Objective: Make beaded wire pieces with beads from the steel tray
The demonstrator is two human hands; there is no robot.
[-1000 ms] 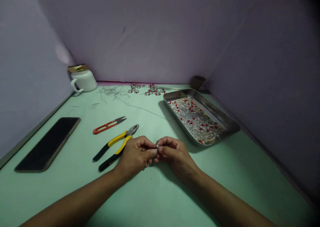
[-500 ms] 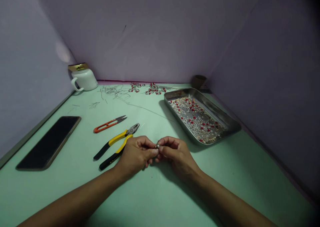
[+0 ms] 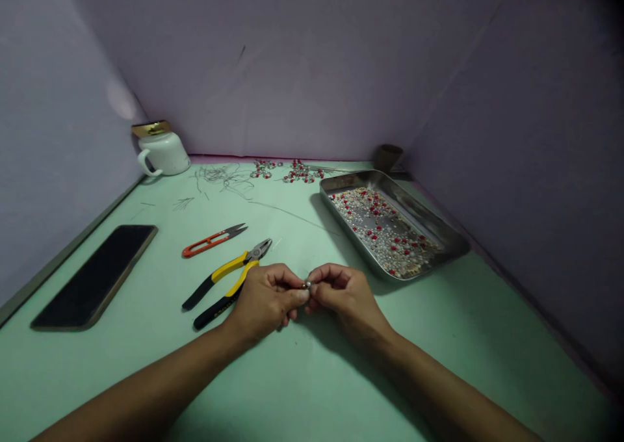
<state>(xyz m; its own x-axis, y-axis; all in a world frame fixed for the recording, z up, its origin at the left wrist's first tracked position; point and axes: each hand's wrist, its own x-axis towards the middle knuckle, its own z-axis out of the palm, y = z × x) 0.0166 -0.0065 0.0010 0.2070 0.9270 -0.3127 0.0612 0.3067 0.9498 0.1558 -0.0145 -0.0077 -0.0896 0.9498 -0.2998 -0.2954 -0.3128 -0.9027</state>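
Observation:
Between the fingertips of both hands is a small beaded piece with a pale, shiny bead showing; most of it is hidden by the fingers. My left hand pinches it from the left, thumb against forefinger. From the right, my right hand pinches the same piece, its fingertips nearly meeting the left ones. Yellow-and-black pliers lie with their jaws open just beside my left hand, which covers part of one handle. Orange thread snips rest behind the pliers.
A metal tray of red, white and clear beads stands at the right. Finished-looking red-and-clear bead clusters and tangled wire lie at the back. A phone is at the left, a white mug behind it, a dark cup at the back right.
Both hands stay in nearly the same place, still pinching the beaded piece. The right fingers have shifted slightly around it. The objects on the table have not moved.

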